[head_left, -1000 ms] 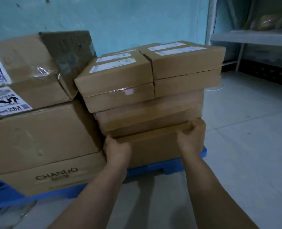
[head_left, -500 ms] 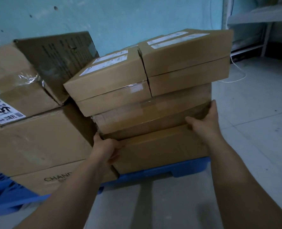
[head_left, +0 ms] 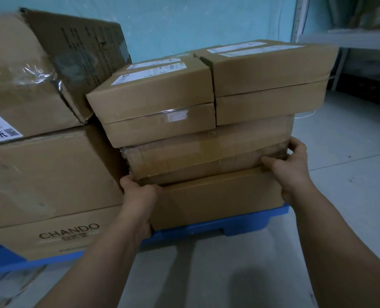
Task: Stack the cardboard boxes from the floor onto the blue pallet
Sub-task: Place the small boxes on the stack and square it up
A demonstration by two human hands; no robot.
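Left hand (head_left: 137, 192) curled on lower left corner of tape-wrapped brown cardboard box (head_left: 209, 152); right hand (head_left: 292, 165) clamped round its right end, thumb on front face. Box sits mid-stack atop plain flat brown carton (head_left: 218, 203) on blue plastic pallet (head_left: 240, 225). Four flat labelled cartons (head_left: 206, 94) on top (two columns, touching). Large brown box printed CHANDO (head_left: 51, 196) just beside, left.

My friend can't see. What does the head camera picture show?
Two bare hands grip a stack of cardboard boxes on a blue pallet: the left hand at the taped box's lower left corner, the right hand at its right end. Bigger cartons, one printed CHANDO, stand to the left.
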